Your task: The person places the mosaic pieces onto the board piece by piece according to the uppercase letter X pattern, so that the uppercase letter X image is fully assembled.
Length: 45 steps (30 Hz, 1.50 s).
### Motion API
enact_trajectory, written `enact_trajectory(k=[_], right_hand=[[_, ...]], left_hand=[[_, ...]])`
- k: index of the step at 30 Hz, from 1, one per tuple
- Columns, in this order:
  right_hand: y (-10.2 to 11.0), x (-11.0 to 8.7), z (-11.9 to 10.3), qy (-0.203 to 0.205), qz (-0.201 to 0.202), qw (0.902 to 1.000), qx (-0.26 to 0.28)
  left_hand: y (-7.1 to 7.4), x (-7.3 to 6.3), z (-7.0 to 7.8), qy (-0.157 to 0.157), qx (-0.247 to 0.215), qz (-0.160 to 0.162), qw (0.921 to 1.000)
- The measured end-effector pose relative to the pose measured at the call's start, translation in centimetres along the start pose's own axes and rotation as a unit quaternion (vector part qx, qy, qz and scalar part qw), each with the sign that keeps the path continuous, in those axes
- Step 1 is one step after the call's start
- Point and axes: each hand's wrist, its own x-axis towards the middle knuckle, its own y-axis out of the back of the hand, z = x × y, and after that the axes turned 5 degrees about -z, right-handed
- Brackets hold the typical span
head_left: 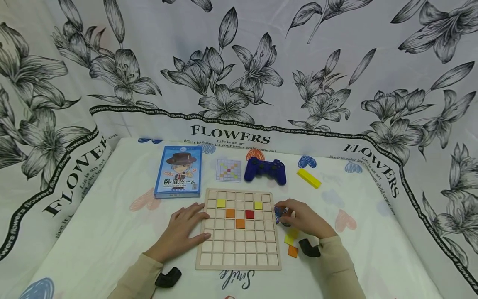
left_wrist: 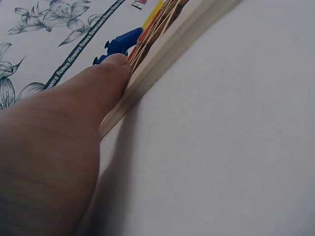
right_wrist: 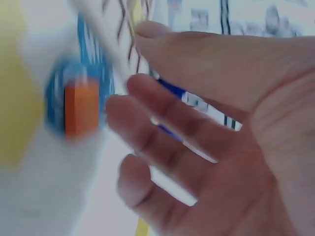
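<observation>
A square wooden grid board (head_left: pixel 239 265) lies on the cloth, with several yellow, orange and red tiles in its cells, among them a red tile (head_left: pixel 249 214). My left hand (head_left: pixel 183 232) rests along the board's left edge, fingers spread; in the left wrist view its thumb (left_wrist: pixel 115 64) touches the rim. Just beyond the right edge hovers my right hand (head_left: pixel 304 218), fingers loosely bent, with nothing visible between them. A blurred orange piece (right_wrist: pixel 81 108) shows past its fingertips in the right wrist view; whether it lies on the cloth I cannot tell.
Loose yellow tiles (head_left: pixel 291 237) and an orange tile (head_left: pixel 293 251) lie right of the board. Behind it are a blue game box (head_left: pixel 179 172), a pattern card (head_left: pixel 228 170), a blue game controller (head_left: pixel 265 170) and a yellow bar (head_left: pixel 309 178). Patterned curtains (head_left: pixel 239 83) enclose the table.
</observation>
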Motion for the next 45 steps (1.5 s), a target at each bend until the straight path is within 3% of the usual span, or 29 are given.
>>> enact_trajectory(k=[8,23,31,35,45], right_hand=[[0.9,-0.9,2.5,-0.066,-0.042,0.9952,0.059],[0.0,-0.8,3.7,-0.052,-0.005,0.9961,0.071],[0.1,-0.6,4.0,-0.089,-0.004,0.9916,0.094],[0.1,-0.5,4.1,-0.084,-0.001,0.9918,0.096],[-0.1,-0.1,3.3,-0.057,0.007,0.9844,0.166]], left_hand=[[0.1,-0.5,-0.4,-0.003,-0.001,0.014,0.9999],[-0.1,-0.7,-0.6,-0.01,-0.004,0.013,0.9999],[-0.1,-0.5,-0.7,-0.025,-0.004,0.02,0.9995],[0.0,-0.4,-0.5,-0.022,-0.006,0.017,0.9996],[0.2,-0.1,-0.1,-0.03,-0.009,0.017,0.9994]])
